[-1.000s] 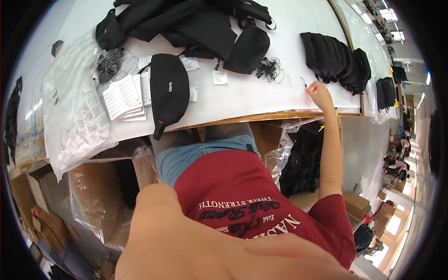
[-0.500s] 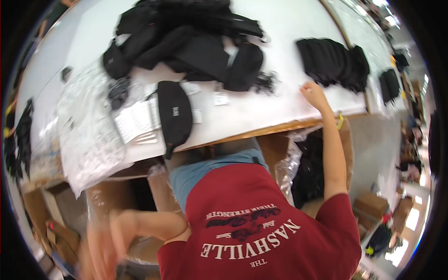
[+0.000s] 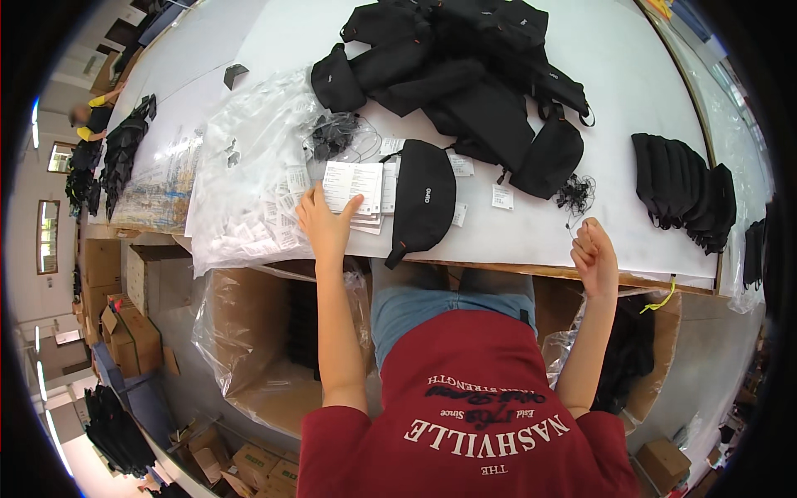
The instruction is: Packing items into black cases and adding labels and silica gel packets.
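My left hand (image 3: 327, 222) rests on the near edge of a stack of white paper tags (image 3: 353, 184), thumb and fingers spread apart. Just right of the stack lies a black waist pouch (image 3: 427, 199) with a small light print, tilted on the white table. My right hand (image 3: 595, 259) hovers over the table's front edge with its fingers curled and pinched together. Whether something thin sits in that pinch is too small to tell. A tangle of black strings (image 3: 574, 196) lies just beyond it, with a thin loose end trailing toward the fingers.
A heap of black pouches (image 3: 465, 91) covers the back middle of the table. Clear plastic bags (image 3: 249, 183) are piled at left, beside a bunch of black cords (image 3: 332, 137). A row of black pouches (image 3: 682, 184) lies at right. Lined cartons (image 3: 249, 365) stand below the edge.
My left hand has come up from the lower left, off the table, onto the stack of tags. My right hand stays closed, now nearer the table's front edge. The view has swung left.
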Tool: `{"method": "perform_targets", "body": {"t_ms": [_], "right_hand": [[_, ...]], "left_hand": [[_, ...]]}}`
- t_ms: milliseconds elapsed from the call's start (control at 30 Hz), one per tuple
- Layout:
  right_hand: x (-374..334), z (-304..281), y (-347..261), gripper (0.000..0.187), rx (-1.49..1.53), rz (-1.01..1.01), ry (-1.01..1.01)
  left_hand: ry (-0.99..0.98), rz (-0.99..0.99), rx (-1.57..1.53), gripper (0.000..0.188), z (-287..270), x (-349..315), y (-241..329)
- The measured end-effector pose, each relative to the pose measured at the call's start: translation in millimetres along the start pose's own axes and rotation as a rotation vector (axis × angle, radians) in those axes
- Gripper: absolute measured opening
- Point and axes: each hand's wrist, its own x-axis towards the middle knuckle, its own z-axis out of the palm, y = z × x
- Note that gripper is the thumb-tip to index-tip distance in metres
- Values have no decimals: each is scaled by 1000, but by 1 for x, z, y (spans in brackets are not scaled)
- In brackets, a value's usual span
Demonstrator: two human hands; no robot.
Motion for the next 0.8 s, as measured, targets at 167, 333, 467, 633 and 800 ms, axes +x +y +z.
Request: {"method": "perform_targets", "body": {"t_ms": [167, 333, 467, 633, 800], "right_hand": [[-9, 20, 3, 9, -171, -77, 39], [-25, 46, 4, 6, -856, -467, 227], [-33, 73, 8, 3, -726, -523, 136], [-35, 115, 17, 6, -932, -466, -106], [-40, 126, 23, 6, -937, -535, -127]], "left_hand": [[291, 146, -14, 42, -7, 2, 6], [-1, -50, -534, 26, -42, -6, 31], [-215, -7, -1133, 35, -51, -44, 76], [-268, 366, -861, 64, -62, -98, 130], [-418, 30, -1177, 26, -56, -117, 140]]}}
